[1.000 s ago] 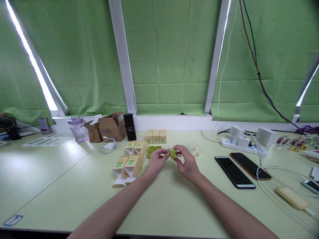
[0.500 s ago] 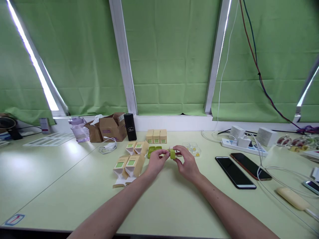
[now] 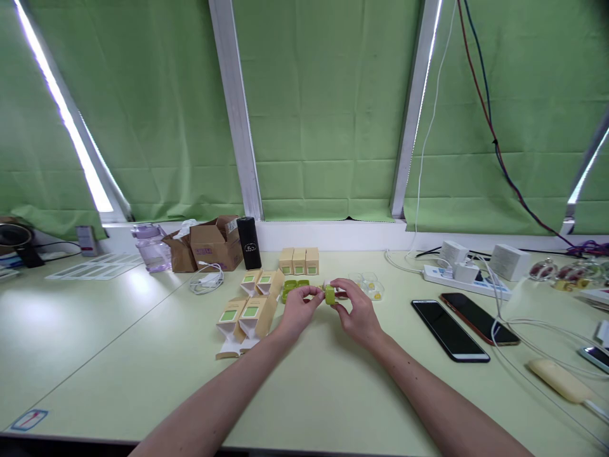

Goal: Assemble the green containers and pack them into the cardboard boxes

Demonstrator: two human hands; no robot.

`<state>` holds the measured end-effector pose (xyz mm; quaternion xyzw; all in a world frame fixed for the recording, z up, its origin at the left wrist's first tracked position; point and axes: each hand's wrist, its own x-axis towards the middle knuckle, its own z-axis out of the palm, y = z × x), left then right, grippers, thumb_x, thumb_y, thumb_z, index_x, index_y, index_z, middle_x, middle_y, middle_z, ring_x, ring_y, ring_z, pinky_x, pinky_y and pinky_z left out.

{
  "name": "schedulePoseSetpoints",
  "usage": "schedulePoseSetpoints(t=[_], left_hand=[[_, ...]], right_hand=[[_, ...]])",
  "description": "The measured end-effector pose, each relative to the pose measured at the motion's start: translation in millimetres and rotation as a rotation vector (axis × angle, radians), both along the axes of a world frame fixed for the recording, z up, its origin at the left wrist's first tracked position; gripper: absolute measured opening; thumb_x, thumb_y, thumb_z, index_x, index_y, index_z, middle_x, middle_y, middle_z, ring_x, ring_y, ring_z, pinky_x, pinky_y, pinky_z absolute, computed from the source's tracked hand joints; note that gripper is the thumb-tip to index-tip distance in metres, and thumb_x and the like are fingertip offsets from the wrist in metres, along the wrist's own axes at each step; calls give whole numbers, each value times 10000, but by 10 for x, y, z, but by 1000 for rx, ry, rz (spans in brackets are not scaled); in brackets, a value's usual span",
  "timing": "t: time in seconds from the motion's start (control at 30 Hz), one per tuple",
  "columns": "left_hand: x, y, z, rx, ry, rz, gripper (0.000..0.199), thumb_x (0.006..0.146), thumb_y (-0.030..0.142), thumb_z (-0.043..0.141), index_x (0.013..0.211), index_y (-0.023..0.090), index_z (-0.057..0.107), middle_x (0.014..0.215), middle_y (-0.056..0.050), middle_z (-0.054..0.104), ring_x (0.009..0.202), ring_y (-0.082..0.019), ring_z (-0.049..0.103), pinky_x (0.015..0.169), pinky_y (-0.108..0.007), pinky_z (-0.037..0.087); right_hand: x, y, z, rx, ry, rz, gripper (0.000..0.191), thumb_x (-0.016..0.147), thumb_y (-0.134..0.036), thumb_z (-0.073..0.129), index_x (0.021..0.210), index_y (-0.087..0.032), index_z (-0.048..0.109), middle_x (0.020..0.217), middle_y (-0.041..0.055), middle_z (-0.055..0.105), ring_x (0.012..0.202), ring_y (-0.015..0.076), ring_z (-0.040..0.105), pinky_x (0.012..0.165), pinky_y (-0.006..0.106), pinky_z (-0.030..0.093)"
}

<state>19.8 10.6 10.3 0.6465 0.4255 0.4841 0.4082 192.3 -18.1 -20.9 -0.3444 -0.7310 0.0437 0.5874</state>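
At the far left corner of the tabletop [image 3: 143,381], a dark object [image 3: 16,236] is cut off by the frame; a blue-bordered label with a red mark [image 3: 29,419] sits at the near left corner. Along the far edge stand a purple bottle [image 3: 153,254], an open cardboard box [image 3: 214,249] with purplish print too small to read, and a black cylinder [image 3: 248,243] whose white lettering is blurred. Nearer the middle, four tan cartons with green panels [image 3: 255,310] lie with the front flaps open; their fine print is illegible. Three more tan cartons [image 3: 299,261] stand side by side toward the far edge. The left hand [image 3: 297,312] partly covers a green compartment tray [image 3: 290,290]. Its thumb and fingertips are drawn close together at the left side of a small green piece [image 3: 330,294]; I can't tell whether they grip it or something pale beside it. The piece appears to be pinched between thumb and fingers of the right hand [image 3: 358,315], raised over the tabletop's middle. Just beyond, a clear tray [image 3: 372,287] with yellow bits is partly hidden. Two phones [image 3: 450,330] lie toward the right edge, near a white power strip [image 3: 432,275].
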Motion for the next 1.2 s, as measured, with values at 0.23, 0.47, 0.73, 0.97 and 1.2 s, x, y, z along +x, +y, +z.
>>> schedulePoseSetpoints(t=[0.23, 0.47, 0.73, 0.97, 1.2], left_hand=[[-4, 11, -11, 16, -8, -1, 240, 768, 422, 741, 776, 182, 750, 847, -64, 771, 804, -216, 685, 773, -306, 508], [-11, 13, -17, 13, -14, -2, 219, 765, 416, 748, 772, 197, 750, 840, -50, 771, 808, -216, 689, 775, -301, 511], [-14, 16, -18, 11, -13, 1, 246, 766, 434, 742, 781, 189, 742, 845, -58, 768, 816, -222, 689, 765, -304, 507], [-16, 8, -5, 14, -1, -5, 294, 763, 477, 740, 784, 184, 733, 850, -69, 764, 823, -227, 686, 765, -306, 501], [-18, 11, -11, 17, -9, 0, 276, 770, 462, 741, 780, 186, 733, 847, -66, 767, 824, -224, 687, 776, -308, 508]], right_hand=[[-1, -1, 7, -5, 13, 7, 430, 905, -86, 560, 1293, -269, 593, 1259, 104, 644, 1143, 259, 653, 895, 460, 667], [1, -11, 21, -25, 15, 14, 435, 904, -87, 563, 1299, -268, 592, 1257, 99, 640, 1141, 249, 649, 907, 454, 665], [5, -4, 16, -16, 19, 17, 432, 906, -89, 563, 1296, -270, 594, 1256, 99, 641, 1132, 249, 653, 897, 449, 671], [10, 7, 5, -12, 26, 11, 416, 911, -111, 569, 1291, -276, 600, 1258, 96, 646, 1131, 251, 660, 893, 445, 672], [15, 7, 3, -27, 33, 16, 418, 908, -110, 577, 1291, -275, 603, 1261, 93, 646, 1119, 247, 668, 892, 439, 673]])
